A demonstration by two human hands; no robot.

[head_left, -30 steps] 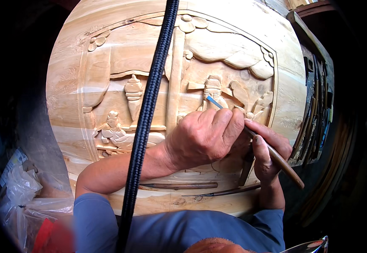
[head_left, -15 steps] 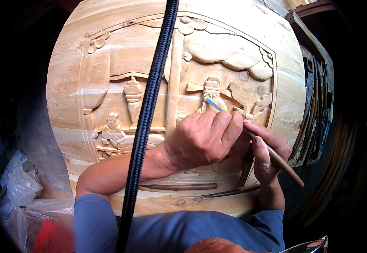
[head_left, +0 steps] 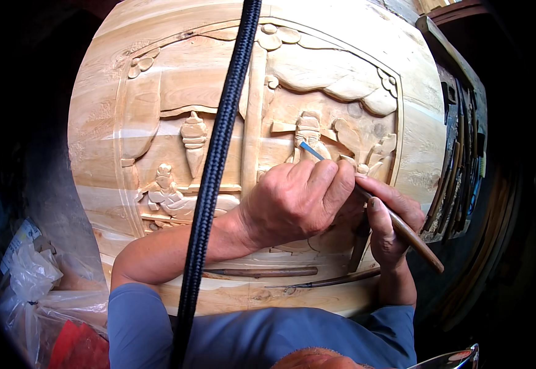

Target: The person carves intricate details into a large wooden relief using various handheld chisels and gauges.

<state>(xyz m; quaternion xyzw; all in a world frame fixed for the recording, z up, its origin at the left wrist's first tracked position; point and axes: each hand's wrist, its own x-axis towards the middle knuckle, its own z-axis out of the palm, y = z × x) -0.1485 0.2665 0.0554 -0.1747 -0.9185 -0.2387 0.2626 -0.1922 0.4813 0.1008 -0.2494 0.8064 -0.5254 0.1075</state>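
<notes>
A wood-carving chisel with a brown wooden handle slants across the right half of a pale carved relief panel. My left hand is closed around its front part, resting low over the carving. Farther back, the fingers and thumb of my right hand grip the handle, whose end sticks out to the lower right. The narrow blade's tip lies at the face of a carved figure wearing a winged hat. My hands hide the carving beneath them.
Two slim wooden-handled tools lie on the near part of the panel. Several more tools sit in a tray at the right. A black braided cable crosses the view. Plastic bags and a red item are at lower left.
</notes>
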